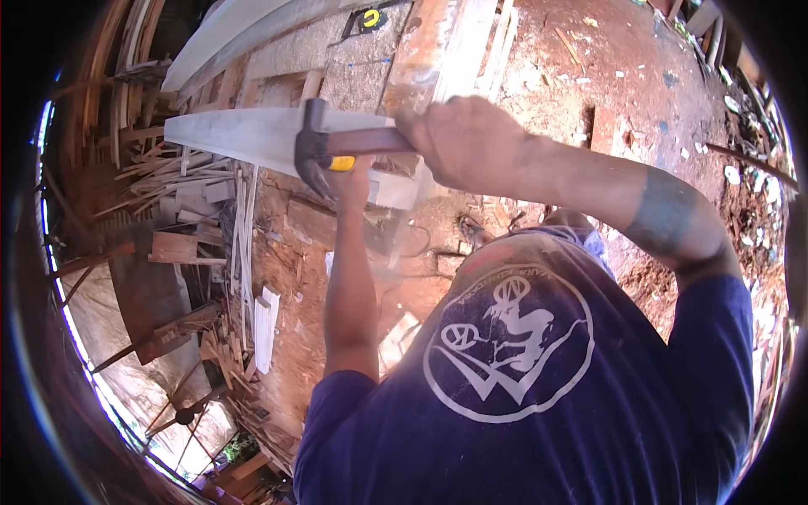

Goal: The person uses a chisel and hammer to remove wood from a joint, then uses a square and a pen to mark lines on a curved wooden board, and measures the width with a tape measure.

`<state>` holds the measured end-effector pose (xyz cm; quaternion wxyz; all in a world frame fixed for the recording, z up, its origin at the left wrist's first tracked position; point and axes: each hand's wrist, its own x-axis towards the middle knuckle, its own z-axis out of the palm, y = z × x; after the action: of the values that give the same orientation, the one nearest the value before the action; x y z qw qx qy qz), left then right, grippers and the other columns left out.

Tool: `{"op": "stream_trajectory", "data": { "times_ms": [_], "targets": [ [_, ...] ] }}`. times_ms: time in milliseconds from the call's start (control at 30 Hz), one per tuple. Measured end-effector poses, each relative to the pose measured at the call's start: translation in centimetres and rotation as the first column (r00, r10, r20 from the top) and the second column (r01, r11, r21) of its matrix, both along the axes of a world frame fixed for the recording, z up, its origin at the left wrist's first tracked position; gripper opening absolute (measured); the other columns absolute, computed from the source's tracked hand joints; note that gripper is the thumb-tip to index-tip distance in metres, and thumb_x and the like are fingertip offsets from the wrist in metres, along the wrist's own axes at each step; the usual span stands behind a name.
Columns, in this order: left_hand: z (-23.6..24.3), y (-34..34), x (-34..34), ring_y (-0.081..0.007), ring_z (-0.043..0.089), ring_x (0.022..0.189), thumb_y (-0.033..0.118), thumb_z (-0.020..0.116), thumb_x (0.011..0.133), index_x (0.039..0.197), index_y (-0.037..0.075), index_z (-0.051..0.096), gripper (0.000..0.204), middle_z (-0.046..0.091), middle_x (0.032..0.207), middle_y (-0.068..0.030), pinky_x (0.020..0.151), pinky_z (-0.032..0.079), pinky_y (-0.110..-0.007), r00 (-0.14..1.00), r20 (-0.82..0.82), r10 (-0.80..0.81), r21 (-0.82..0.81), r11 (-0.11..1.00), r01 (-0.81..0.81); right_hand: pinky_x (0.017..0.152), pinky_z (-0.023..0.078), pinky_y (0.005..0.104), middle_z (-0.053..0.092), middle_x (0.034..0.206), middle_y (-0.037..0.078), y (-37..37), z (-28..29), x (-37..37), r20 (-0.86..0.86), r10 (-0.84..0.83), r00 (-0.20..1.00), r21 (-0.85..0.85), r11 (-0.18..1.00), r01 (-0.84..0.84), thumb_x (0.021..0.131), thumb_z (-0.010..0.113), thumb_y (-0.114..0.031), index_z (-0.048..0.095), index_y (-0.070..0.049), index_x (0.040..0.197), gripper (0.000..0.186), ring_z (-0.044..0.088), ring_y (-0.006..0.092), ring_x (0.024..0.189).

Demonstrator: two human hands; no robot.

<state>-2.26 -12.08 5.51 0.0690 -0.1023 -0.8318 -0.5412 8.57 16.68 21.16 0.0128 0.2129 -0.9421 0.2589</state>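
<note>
My right hand (459, 139) grips the wooden handle of a claw hammer (366, 139), whose dark head is raised over a long pale board (219, 139). My left hand (353, 185) is at the board just beneath the hammer head, beside a small yellow object (341, 162); its fingers are partly hidden behind the head, and what they hold is unclear.
Stacked timber (126, 67) and scattered offcuts (189, 194) lie at the left. A yellow and black tape measure (370, 18) rests on a workbench surface (358, 50) beyond the board. Debris (732, 177) covers the dirt ground at right; thin white strips (265, 328) lie lower left.
</note>
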Motion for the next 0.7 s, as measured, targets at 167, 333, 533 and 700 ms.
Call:
{"op": "stream_trajectory", "data": {
  "times_ms": [167,333,533,700],
  "targets": [
    [3.1,2.9,2.1,-0.0193,0.063,0.096,0.007,0.075,0.087,0.110,-0.002,0.061,0.028,0.066,0.104,-0.0110,0.086,0.052,-0.035,0.999,0.034,-0.035,0.140,0.990,0.030,0.071,0.059,0.0439,0.071,0.082,0.020,0.8,9.2,-0.8,-0.252,-0.128,0.959,-0.304,0.952,0.047,0.086,0.063,-0.010,0.064,0.001,0.108,0.024,0.073,0.0378,0.083],
    [1.8,1.7,0.8,-0.0161,0.062,0.079,0.012,0.075,0.088,0.097,0.000,0.064,0.019,0.066,0.081,-0.0045,0.076,0.049,-0.035,0.966,-0.248,-0.076,-0.227,0.974,0.019,0.063,0.057,0.0474,0.069,0.077,0.022,0.2,0.2,0.8,-0.035,0.006,0.999,-0.008,1.000,-0.007,0.086,0.063,-0.009,0.053,0.003,0.119,0.036,0.072,0.0384,0.071],
    [2.4,1.7,1.5,-0.0132,0.060,0.075,0.014,0.075,0.090,0.089,0.003,0.060,0.018,0.063,0.081,-0.0030,0.071,0.048,-0.029,0.989,0.108,-0.103,0.163,0.983,0.085,0.071,0.057,0.0491,0.067,0.072,0.024,1.7,-1.4,1.8,0.191,-0.111,0.975,-0.196,0.969,0.148,0.086,0.059,-0.003,0.057,0.003,0.113,0.028,0.071,0.0381,0.070],
    [2.3,2.4,3.4,-0.0125,0.059,0.071,0.012,0.072,0.093,0.086,0.003,0.059,0.018,0.062,0.076,-0.0039,0.068,0.049,-0.028,0.999,0.023,-0.035,0.199,0.980,0.030,0.065,0.057,0.0466,0.067,0.073,0.024,6.0,-3.2,6.3,0.337,-0.281,0.898,-0.344,0.852,0.395,0.085,0.057,0.000,0.059,0.004,0.106,0.022,0.069,0.0360,0.065]
  ]
}}
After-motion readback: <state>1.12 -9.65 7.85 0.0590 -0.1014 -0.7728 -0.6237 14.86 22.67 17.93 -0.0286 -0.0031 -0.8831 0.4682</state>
